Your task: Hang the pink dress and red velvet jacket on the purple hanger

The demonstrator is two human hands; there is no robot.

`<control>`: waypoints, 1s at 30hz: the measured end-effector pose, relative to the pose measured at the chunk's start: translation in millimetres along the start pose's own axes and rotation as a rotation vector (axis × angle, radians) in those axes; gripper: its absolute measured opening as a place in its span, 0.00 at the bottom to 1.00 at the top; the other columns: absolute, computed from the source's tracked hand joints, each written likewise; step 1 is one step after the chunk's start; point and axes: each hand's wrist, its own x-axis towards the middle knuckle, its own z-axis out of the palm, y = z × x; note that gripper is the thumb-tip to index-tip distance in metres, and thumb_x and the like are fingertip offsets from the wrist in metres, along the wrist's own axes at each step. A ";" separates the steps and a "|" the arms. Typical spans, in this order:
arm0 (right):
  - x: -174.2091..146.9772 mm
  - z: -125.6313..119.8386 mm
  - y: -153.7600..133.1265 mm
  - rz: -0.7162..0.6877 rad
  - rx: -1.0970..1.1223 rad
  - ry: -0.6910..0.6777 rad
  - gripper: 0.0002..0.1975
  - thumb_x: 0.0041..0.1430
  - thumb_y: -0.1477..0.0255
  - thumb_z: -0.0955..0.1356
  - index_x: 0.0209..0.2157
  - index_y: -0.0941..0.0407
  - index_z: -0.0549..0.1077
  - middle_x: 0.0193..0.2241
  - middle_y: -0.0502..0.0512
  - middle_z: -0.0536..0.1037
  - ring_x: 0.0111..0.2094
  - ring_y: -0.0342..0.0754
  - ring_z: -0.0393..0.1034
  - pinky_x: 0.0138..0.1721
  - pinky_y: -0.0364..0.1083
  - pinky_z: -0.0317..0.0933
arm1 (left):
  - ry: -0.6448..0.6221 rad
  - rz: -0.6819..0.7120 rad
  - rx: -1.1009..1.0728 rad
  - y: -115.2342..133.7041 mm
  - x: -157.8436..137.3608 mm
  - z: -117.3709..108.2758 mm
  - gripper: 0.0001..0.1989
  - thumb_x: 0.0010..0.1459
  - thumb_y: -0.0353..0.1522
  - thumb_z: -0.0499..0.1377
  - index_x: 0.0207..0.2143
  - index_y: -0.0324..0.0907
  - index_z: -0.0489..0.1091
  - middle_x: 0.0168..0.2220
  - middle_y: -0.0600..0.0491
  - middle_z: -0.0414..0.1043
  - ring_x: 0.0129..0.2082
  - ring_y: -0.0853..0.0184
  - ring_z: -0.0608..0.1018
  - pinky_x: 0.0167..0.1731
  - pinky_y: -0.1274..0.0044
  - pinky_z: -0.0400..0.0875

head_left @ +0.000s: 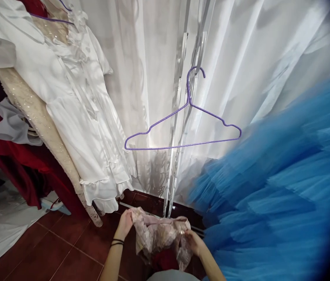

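Note:
A pale pink, shiny patterned garment (161, 233) is stretched between my two hands, low in front of my body. My left hand (126, 222) grips its upper left corner, with dark bands around the wrist. At the garment's right edge, my right hand (192, 240) has its fingers closed on the cloth. Below it a patch of dark red fabric (165, 260) shows. Above and apart from both hands, a bare purple hanger (165, 148) hangs by its hook from a metal stand (170, 171).
On the left hang a white ruffled dress (79, 109), a beige sequined garment (41, 109) and dark red clothing (15, 168). A large blue tulle dress (284, 187) fills the right side. White curtains (235, 47) cover the back, above a red tiled floor (62, 249).

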 end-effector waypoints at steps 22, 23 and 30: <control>-128.6 167.1 -221.1 -1.490 -0.084 0.201 0.05 0.40 0.75 0.71 0.25 0.57 0.76 0.24 0.48 0.76 0.29 0.45 0.70 0.37 0.46 0.69 | -0.135 1.193 0.549 351.2 -43.3 137.9 0.20 0.32 0.39 0.73 0.29 0.39 0.76 0.31 0.49 0.78 0.38 0.62 0.79 0.42 0.75 0.76; -130.0 167.5 -221.8 -1.543 -0.063 0.284 0.04 0.40 0.75 0.71 0.24 0.57 0.75 0.23 0.47 0.75 0.28 0.44 0.69 0.36 0.45 0.68 | -0.184 1.197 0.565 351.5 -45.0 151.6 0.20 0.33 0.39 0.73 0.30 0.38 0.77 0.32 0.49 0.78 0.38 0.62 0.79 0.43 0.75 0.75; -139.8 127.0 -247.7 -1.552 -0.034 0.520 0.08 0.42 0.71 0.73 0.28 0.59 0.77 0.26 0.50 0.77 0.28 0.43 0.67 0.33 0.43 0.66 | -0.268 1.062 0.625 336.0 -55.0 214.5 0.16 0.38 0.38 0.70 0.28 0.36 0.77 0.25 0.51 0.76 0.29 0.66 0.77 0.30 0.77 0.73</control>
